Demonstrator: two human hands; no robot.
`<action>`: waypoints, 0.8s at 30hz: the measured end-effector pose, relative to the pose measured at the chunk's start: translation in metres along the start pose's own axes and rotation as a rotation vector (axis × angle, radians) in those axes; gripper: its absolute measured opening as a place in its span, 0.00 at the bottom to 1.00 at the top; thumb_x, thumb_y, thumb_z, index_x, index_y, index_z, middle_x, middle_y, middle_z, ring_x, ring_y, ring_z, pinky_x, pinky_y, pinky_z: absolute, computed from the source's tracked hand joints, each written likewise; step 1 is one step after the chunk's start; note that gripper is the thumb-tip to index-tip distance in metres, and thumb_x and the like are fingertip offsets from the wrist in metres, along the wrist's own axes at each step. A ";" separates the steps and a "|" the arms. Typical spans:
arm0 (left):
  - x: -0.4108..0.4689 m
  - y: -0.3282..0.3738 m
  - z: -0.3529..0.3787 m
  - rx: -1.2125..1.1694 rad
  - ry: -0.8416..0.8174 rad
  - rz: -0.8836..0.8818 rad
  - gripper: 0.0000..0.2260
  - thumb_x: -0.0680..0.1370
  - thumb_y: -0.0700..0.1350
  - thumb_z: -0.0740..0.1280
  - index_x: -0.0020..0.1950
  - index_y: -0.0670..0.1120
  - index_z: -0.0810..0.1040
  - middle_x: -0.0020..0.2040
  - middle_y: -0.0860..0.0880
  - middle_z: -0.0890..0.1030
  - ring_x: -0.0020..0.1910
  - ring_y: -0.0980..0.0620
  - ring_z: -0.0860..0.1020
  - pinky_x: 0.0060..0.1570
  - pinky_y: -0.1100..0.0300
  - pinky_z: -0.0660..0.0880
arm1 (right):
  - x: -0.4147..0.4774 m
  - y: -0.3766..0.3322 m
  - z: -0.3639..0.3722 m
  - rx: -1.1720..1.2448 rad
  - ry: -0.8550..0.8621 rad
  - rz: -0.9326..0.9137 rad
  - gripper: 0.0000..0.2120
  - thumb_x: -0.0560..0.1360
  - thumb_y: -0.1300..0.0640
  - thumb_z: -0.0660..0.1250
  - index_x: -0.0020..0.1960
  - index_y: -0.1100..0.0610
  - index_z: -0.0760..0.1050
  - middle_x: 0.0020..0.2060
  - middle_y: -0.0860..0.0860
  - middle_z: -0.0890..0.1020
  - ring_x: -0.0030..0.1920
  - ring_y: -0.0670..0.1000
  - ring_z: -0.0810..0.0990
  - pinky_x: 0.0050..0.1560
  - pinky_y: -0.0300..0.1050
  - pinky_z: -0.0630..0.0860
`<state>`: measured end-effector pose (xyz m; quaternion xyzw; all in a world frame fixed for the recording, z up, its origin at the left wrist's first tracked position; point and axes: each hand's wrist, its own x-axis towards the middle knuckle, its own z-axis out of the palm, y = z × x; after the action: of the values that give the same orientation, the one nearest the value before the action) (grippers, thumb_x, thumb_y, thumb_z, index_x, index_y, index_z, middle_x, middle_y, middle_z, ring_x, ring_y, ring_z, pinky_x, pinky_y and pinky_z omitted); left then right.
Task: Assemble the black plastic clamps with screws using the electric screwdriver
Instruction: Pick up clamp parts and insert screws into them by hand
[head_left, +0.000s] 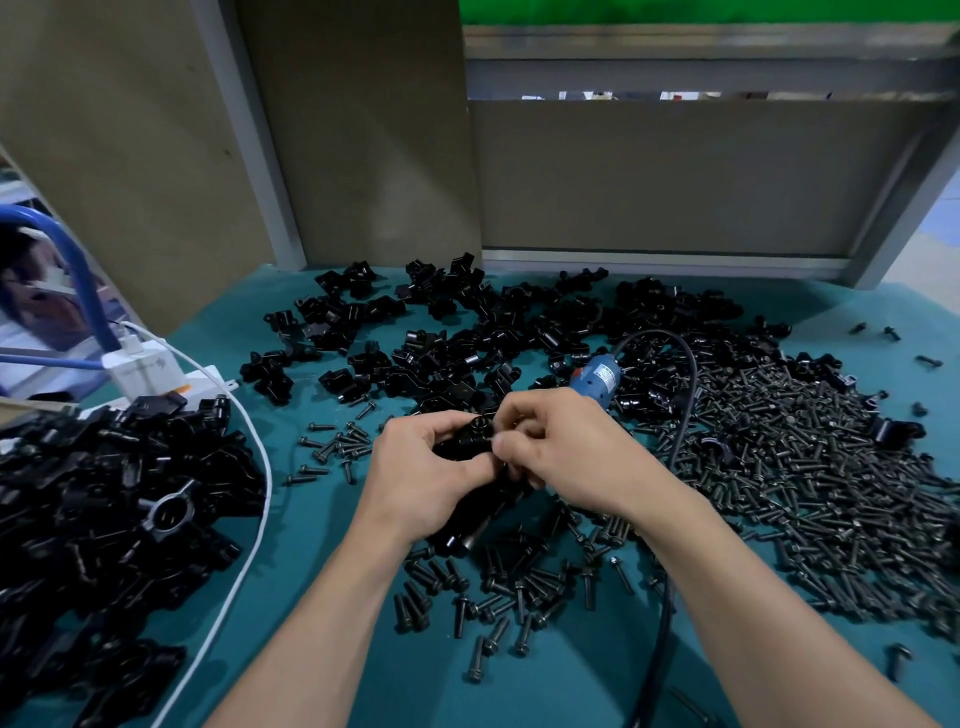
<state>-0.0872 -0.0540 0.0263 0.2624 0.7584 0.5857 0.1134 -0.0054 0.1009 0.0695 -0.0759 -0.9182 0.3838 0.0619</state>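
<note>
Teal matting (322, 649) covers the bench where we work, and both our hands meet above its middle. Our left hand (431, 467) wraps its fingers and thumb round a black plastic clamp (470, 436), holding it just off the mat. Our right hand (566, 457) comes in from the other side with its fingers curled, their tips and the thumb pinching at the clamp's top edge; whether a screw sits between them we cannot tell. Just behind the right knuckles lies the electric screwdriver (597, 382), its blue body resting on the heap. Its black cord (687, 410) arches up, then runs down past our right forearm toward the near edge. To the right spreads a broad pile of dark screws (805, 478), and a smaller scatter of screws (498, 587) lies just below our wrists. Loose clamp parts (493, 322) are heaped across the far side of the mat, and a second heap of black clamps (104, 509) fills the left. A white cable (269, 467) curves round that heap up to a white charger (140, 369). Cardboard panels (363, 130) stand behind the bench.
</note>
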 end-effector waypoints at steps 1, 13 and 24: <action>0.000 0.000 0.000 -0.001 0.002 -0.002 0.13 0.62 0.55 0.76 0.46 0.59 0.88 0.41 0.52 0.88 0.41 0.50 0.87 0.46 0.44 0.85 | 0.000 0.000 0.000 -0.023 0.001 -0.014 0.11 0.81 0.55 0.68 0.40 0.48 0.77 0.31 0.48 0.84 0.28 0.43 0.76 0.31 0.39 0.74; 0.000 -0.002 0.004 0.061 -0.042 0.048 0.16 0.64 0.48 0.78 0.48 0.63 0.85 0.44 0.56 0.88 0.43 0.54 0.86 0.48 0.47 0.84 | 0.001 0.004 0.010 -0.053 0.113 -0.004 0.22 0.85 0.52 0.59 0.33 0.57 0.68 0.25 0.48 0.70 0.26 0.47 0.66 0.30 0.43 0.65; -0.001 0.000 0.003 0.036 0.048 -0.005 0.15 0.64 0.47 0.81 0.49 0.58 0.87 0.45 0.57 0.88 0.48 0.54 0.86 0.51 0.50 0.83 | 0.003 0.002 0.011 -0.022 0.186 -0.005 0.16 0.82 0.52 0.66 0.35 0.48 0.75 0.28 0.48 0.81 0.29 0.45 0.75 0.32 0.41 0.74</action>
<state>-0.0851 -0.0515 0.0251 0.2486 0.7720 0.5778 0.0918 -0.0097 0.0948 0.0609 -0.1098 -0.9128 0.3649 0.1471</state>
